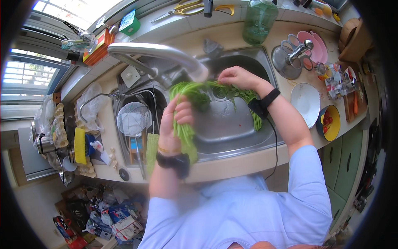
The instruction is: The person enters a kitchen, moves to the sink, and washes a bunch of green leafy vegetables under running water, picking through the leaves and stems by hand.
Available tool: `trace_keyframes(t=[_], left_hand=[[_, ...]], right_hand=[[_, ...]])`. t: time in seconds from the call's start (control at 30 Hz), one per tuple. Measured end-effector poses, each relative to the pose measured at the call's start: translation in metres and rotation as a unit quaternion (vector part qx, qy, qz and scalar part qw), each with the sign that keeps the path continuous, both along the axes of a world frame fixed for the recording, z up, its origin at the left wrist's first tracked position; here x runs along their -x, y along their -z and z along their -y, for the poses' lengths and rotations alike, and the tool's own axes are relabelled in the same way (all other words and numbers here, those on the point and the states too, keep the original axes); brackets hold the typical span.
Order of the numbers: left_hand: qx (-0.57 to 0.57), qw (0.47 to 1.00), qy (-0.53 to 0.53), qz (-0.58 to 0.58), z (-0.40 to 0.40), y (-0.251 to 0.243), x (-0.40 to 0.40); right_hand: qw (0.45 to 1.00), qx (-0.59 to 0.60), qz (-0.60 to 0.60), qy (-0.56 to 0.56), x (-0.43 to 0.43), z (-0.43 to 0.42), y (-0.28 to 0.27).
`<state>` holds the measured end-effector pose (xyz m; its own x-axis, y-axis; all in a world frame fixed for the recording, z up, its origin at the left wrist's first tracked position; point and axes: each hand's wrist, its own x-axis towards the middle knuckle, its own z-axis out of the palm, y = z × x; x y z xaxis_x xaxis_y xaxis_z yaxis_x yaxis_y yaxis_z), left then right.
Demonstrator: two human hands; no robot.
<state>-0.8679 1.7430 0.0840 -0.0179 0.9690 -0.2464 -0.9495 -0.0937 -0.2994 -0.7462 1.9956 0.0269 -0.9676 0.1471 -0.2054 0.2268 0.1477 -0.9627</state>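
Observation:
A bunch of leafy green vegetable stems (183, 129) is gripped upright in my left hand (178, 115), over the left rim of the stainless-steel sink basin (230, 124). Its leafy tops bend over to the right, just below the faucet head (199, 73). My right hand (238, 77) pinches thin green stems near those tops, fingertips together. More greens (255, 119) lie in the basin at the right, partly hidden under my right wrist. Whether water runs from the faucet is not plain.
On the left, a wire strainer (134, 118) rests in the smaller basin. A white bowl (305, 104) and a yellow colander (330, 124) with small red tomatoes stand right of the sink. Behind it is a green plastic bottle (260, 23). Scissors (183, 8) lie on the ledge.

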Motion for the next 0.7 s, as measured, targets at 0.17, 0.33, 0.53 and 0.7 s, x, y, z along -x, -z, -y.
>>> trace_keyframes(t=[0.17,0.33,0.53,0.7], left_hand=[[0.003,1.0,0.011,-0.012,-0.009,-0.005,-0.002],[0.03,0.998,0.035,-0.045,-0.03,-0.01,-0.005],[0.087,0.99,0.063,-0.086,-0.054,-0.002,-0.005],[0.011,0.993,0.094,-0.073,-0.067,0.01,0.001]], right_hand=[[1.0,-0.017,0.004,0.014,-0.002,0.0,0.001],[0.995,-0.055,-0.017,0.081,-0.022,-0.001,0.006],[0.983,-0.129,0.022,0.132,-0.083,0.016,-0.012],[0.973,-0.123,0.08,0.179,-0.133,0.043,-0.034]])
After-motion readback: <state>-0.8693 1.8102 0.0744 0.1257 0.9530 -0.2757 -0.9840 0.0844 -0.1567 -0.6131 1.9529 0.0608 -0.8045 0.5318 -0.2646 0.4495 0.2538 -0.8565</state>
